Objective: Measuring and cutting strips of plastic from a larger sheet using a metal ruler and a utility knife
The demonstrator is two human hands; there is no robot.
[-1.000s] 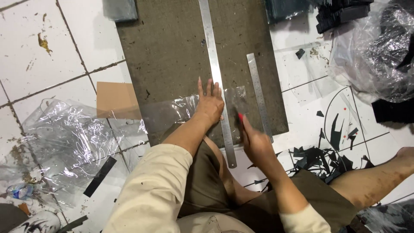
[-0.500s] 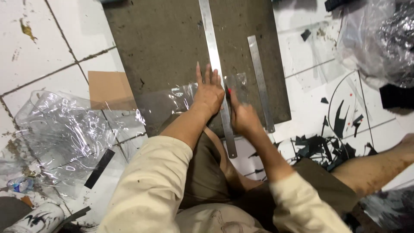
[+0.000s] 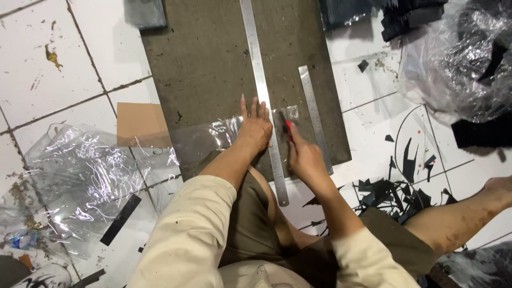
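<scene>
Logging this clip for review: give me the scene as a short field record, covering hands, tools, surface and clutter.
left hand: flat, pressing long steel ruler onto clear plastic sheet
right hand: gripping red-tipped cutter beside ruler edge
surface: brown board on white tiled floor
second ruler: right, untouched
clutter: black offcuts, crumpled plastic

long ruler [image 3: 260, 80] on board [image 3: 208, 58], short ruler [image 3: 312, 106] right

**Counts of visible items**

Two flat steel rulers: one long [image 3: 261, 90], one short [image 3: 313, 114]. One grey-brown rectangular cutting board [image 3: 213, 64]. One red-tipped cutting knife [image 3: 288, 129]. One tan cardboard rectangle [image 3: 140, 124]. One clear plastic strip [image 3: 213, 137] on the board. Two bare hands: left hand [image 3: 256, 128], right hand [image 3: 304, 157].
</scene>
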